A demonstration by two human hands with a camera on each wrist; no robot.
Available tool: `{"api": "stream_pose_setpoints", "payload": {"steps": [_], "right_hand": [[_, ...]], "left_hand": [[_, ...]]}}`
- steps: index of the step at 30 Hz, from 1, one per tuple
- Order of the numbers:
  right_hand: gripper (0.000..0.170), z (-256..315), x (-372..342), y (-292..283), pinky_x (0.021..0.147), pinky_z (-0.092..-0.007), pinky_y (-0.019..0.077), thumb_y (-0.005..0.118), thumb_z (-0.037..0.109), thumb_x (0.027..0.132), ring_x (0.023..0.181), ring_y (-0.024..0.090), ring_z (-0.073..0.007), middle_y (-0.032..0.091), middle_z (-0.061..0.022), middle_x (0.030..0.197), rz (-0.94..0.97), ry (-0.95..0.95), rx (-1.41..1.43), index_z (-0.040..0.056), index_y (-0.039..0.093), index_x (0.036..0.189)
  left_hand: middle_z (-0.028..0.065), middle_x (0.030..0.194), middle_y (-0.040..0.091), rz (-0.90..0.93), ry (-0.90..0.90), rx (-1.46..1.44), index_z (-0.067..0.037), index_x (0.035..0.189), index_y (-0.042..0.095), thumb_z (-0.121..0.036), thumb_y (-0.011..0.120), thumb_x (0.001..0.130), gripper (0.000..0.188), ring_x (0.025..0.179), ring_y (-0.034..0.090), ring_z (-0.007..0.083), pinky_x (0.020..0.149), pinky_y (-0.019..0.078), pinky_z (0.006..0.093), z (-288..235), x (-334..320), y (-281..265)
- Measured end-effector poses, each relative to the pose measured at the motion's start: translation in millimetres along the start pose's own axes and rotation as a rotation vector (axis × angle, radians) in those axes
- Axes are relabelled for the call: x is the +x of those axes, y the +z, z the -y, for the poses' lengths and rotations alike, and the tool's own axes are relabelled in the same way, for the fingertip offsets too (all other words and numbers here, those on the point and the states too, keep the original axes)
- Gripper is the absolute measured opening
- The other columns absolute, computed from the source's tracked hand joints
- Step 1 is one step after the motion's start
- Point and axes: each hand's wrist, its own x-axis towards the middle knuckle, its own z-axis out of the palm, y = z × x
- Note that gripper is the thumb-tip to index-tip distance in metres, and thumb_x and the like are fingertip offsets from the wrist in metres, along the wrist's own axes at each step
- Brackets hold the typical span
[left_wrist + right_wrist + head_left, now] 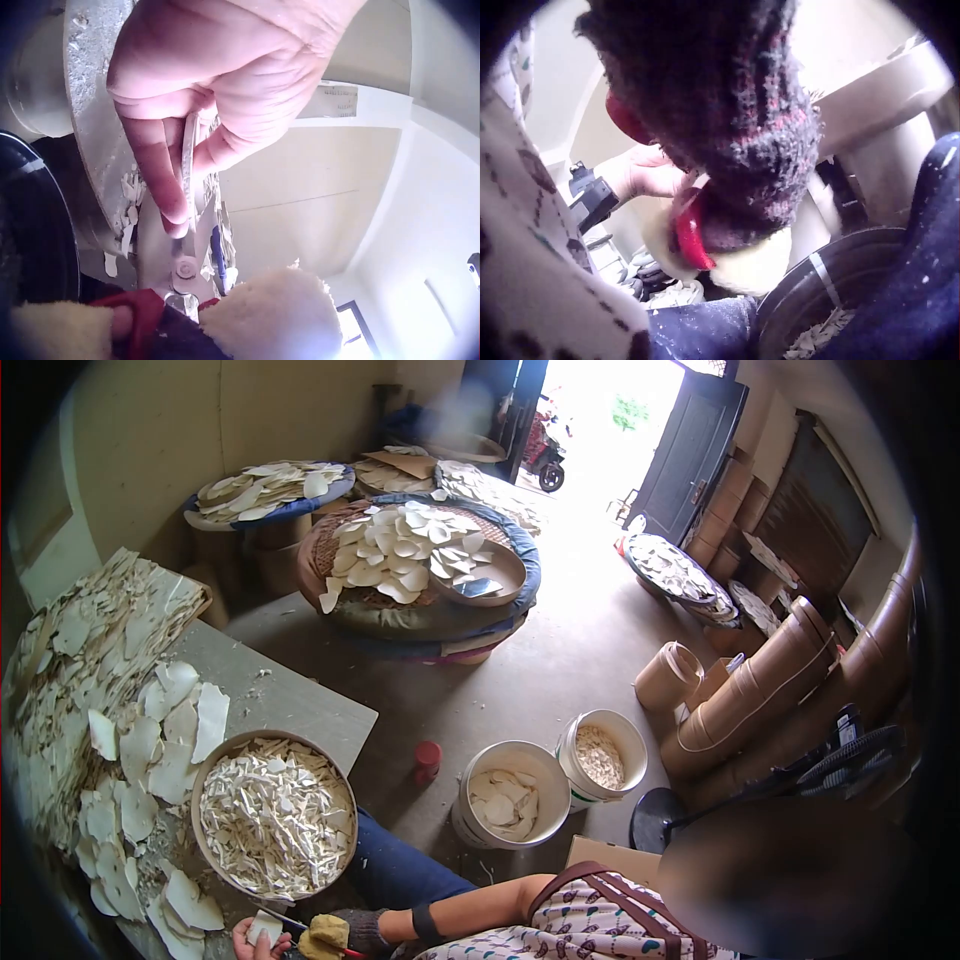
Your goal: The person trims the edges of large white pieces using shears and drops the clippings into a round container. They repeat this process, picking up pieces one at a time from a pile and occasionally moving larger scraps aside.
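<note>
My bare left hand (pixel 256 942) pinches a small white flat piece (pixel 266 927) at the bottom of the head view. In the left wrist view, this hand (pixel 217 82) holds the piece (pixel 188 161) edge-on between thumb and fingers, at the scissors' blades (pixel 185 268). My right hand (pixel 720 135), in a dark knitted glove, has its fingers round the scissors' red handles (pixel 692 229). Pale yellow padding (pixel 754 262) surrounds the fingers there, and shows as yellow lumps (pixel 323 937) in the head view. The glove partly hides the right fingers.
A round tray (pixel 275 815) of cut white strips lies beside large flat pieces (pixel 140 745) on the bench. Two white buckets (pixel 555 810) (pixel 640 760) and a red container (pixel 428 758) stand on the floor. Heaped pieces (pixel 405 550) lie on a round stand further back.
</note>
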Motion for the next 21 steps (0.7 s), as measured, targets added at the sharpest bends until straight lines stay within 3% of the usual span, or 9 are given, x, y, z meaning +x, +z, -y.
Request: {"api": "stream_pose_setpoints", "payload": {"steps": [2, 5, 8, 11, 12, 15, 18, 21], "right_hand": [[0.027, 62.8, -5.3, -48.2, 0.07, -0.0337, 0.045, 0.046, 0.03, 0.087, 0.079, 0.057, -0.0283, 0.061, -0.0126, 0.087, 0.082, 0.226, 0.16, 0.0055, 0.057, 0.089], [0.028, 54.3, -2.0, -44.8, 0.071, -0.034, 0.045, 0.046, 0.03, 0.087, 0.078, 0.056, -0.0273, 0.061, -0.0131, 0.086, 0.077, 0.156, 0.109, 0.0053, 0.058, 0.091], [0.03, 66.6, 7.0, -54.7, 0.071, -0.0342, 0.0449, 0.046, 0.032, 0.087, 0.077, 0.056, -0.0272, 0.061, -0.0127, 0.086, 0.207, 0.177, 0.194, 0.005, 0.058, 0.091], [0.031, 89.6, -1.4, -68.8, 0.071, -0.0343, 0.0448, 0.047, 0.034, 0.087, 0.076, 0.056, -0.0276, 0.06, -0.0126, 0.085, 0.094, 0.157, 0.261, 0.005, 0.058, 0.092], [0.032, 88.7, -1.5, -68.1, 0.071, -0.0343, 0.0447, 0.047, 0.034, 0.087, 0.076, 0.056, -0.0275, 0.06, -0.0127, 0.084, 0.096, 0.157, 0.253, 0.005, 0.059, 0.092], [0.032, 89.2, -2.7, -69.7, 0.071, -0.0344, 0.0447, 0.047, 0.035, 0.087, 0.077, 0.056, -0.0274, 0.06, -0.013, 0.084, 0.121, 0.188, 0.235, 0.005, 0.059, 0.093], [0.034, 99.0, -2.5, -78.3, 0.071, -0.0345, 0.0446, 0.046, 0.035, 0.087, 0.077, 0.056, -0.0272, 0.061, -0.0135, 0.085, 0.147, 0.252, 0.24, 0.0047, 0.058, 0.093], [0.034, 102.9, -5.1, -79.3, 0.071, -0.0345, 0.0446, 0.046, 0.036, 0.087, 0.078, 0.056, -0.0273, 0.061, -0.0136, 0.085, 0.11, 0.263, 0.257, 0.0045, 0.058, 0.092]], "left_hand": [[0.0139, 0.099, 0.053, 0.012, -0.01, -0.01, 0.003, 0.115, 0.042, -0.004, 0.059, 0.079, 0.04, 0.082, 0.056, 0.0205, 0.069, 0.0491, 0.0275, -4.4, -2.5, 7.4], [0.013, 0.099, 0.053, 0.066, 0.002, -0.058, 0.002, 0.118, 0.039, -0.004, 0.059, 0.079, 0.044, 0.084, 0.056, 0.02, 0.068, 0.0487, 0.0264, 8.9, 6.9, -6.1], [0.0135, 0.104, 0.052, -0.122, 0.142, -0.055, -0.003, 0.113, 0.048, -0.006, 0.058, 0.079, 0.035, 0.087, 0.056, 0.0226, 0.073, 0.0478, 0.03, 32.8, 12.3, -8.6], [0.0144, 0.108, 0.051, -0.215, 0.777, 0.555, -0.007, 0.101, 0.059, -0.008, 0.059, 0.078, 0.022, 0.088, 0.056, 0.0253, 0.078, 0.0459, 0.0342, 55.6, 17.2, -7.2], [0.015, 0.109, 0.051, -0.318, 0.648, 0.438, -0.009, 0.088, 0.064, -0.011, 0.06, 0.077, 0.012, 0.087, 0.056, 0.0271, 0.082, 0.0434, 0.0374, 45.5, 8.8, 8.4], [0.0135, 0.108, 0.052, -0.297, 0.748, 0.503, -0.006, 0.097, 0.06, -0.01, 0.06, 0.077, 0.02, 0.087, 0.056, 0.0244, 0.077, 0.0457, 0.0342, 52.4, 18.2, 0.6], [0.0118, 0.107, 0.054, -0.27, 0.303, -0.02, -0.001, 0.106, 0.055, -0.007, 0.059, 0.077, 0.03, 0.086, 0.056, 0.0219, 0.071, 0.0477, 0.0299, 36.3, 15.1, 7.5], [0.0111, 0.104, 0.055, -0.22, 0.228, -0.003, 0.002, 0.112, 0.049, -0.004, 0.058, 0.077, 0.037, 0.086, 0.056, 0.0207, 0.067, 0.0486, 0.0268, 29.3, 18.0, 3.6]]}}
